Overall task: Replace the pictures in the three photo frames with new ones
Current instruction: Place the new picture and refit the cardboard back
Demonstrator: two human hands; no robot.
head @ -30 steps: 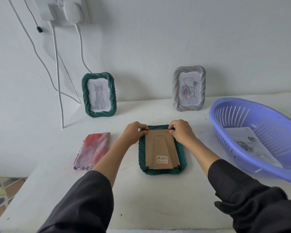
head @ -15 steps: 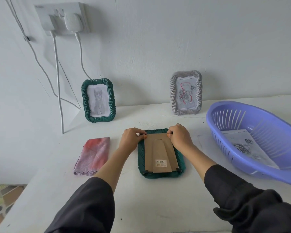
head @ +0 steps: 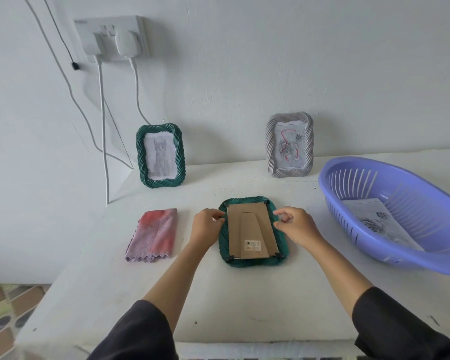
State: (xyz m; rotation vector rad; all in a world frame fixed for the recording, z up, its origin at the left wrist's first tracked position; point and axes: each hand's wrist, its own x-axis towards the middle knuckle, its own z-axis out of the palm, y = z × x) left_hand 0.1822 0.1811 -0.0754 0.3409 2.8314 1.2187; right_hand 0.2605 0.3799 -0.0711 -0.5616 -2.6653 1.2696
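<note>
On table (head: 244,294), frame (head: 251,229) (facedown), left hand (head: 205,226) touching

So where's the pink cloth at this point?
In the head view the pink cloth lies flat on the white table, left of the left hand and the face-down green frame, in front of the standing cat frame.

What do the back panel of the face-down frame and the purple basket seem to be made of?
Back panel: probably cardboard or thin fibreboard, matte brown, cut fold-out stand visible. Purple basket: most likely moulded plastic, smooth, slightly glossy, slotted walls.
</note>
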